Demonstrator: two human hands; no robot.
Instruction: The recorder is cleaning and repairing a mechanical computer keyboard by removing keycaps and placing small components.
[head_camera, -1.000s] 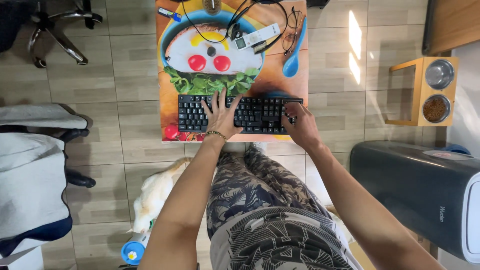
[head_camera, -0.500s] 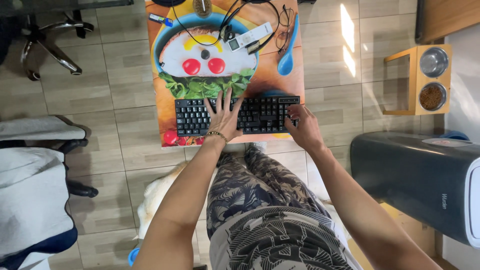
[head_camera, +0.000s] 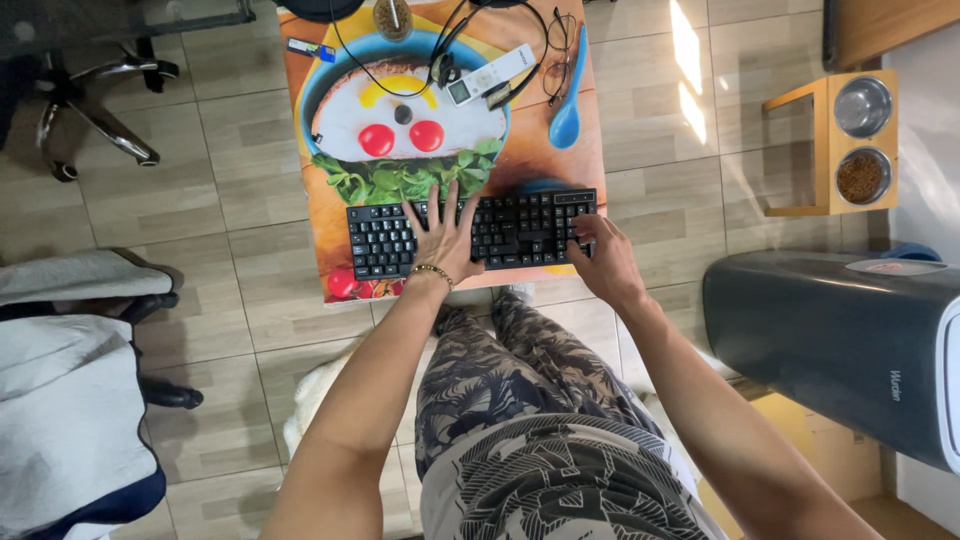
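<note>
The left hand (head_camera: 443, 238) lies flat over the middle keys of the black rectangular keyboard (head_camera: 525, 225), hiding them. The right hand (head_camera: 604, 260) covers the keyboard's right end and its near corner. The top edge cuts off a dark round object (head_camera: 320, 8) at the far side of the colourfully printed bench (head_camera: 320, 255). The markings on the white remote control (head_camera: 490, 74) are too small to tell.

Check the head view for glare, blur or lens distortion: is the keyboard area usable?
Head view: sharp and evenly lit; both hands, left hand and right hand, and the black keyboard read clearly. Bright sun patches on the floor tiles wash out slightly. Wide-angle lens bends the tile lines near the edges.
</note>
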